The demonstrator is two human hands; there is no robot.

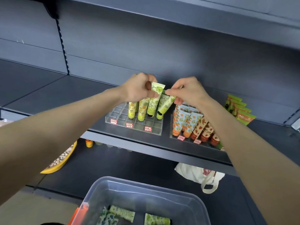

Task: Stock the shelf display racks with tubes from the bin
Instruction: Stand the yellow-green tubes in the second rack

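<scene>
Head view. Both hands are up at the shelf (pixel 48 95), approx. 12 o'clock of the bin (pixel 123 180).

L hand (pixel 139 89): fingers curled round the flat crimped top of an upright green tube (pixel 154 101), cap down, in the back row of the clear rack (pixel 123 118). R hand (pixel 189 93), just at 3 o'clock of the L, pinches the crimp end of a second green tube (pixel 166 105). That one is tilted, cap pointing approx. 7 o'clock over the rack's back-right cells. Can't tell if the cap is seated yet.

Yellow-print tubes (pixel 142 109) stand at 9 o'clock of the held pair. The rack's front cells hold nothing. A second rack (pixel 171 127) w/ orange-print tubes (pixel 183 120) sits just at 3 o'clock of the first. More green tubes (pixel 156 219) lie flat on the bin floor, at 6 o'clock of the frame.

Handling, as a guess:
- Tubes look light, w/ soft squeezable walls and a glossy skin, so prob. a bit slippery.
- The crimp end is flat and stiffer, so it's the best place to pinch. The tube then hangs cap-down, ready to drop into a cell.
- A mid-body grip would dent the tube and block the view of the cell.
- Cells look shallow, so standing tubes lean and a nudge could tip the neighbours.
- The rack itself looks like light acrylic and may slide if pushed.
</scene>
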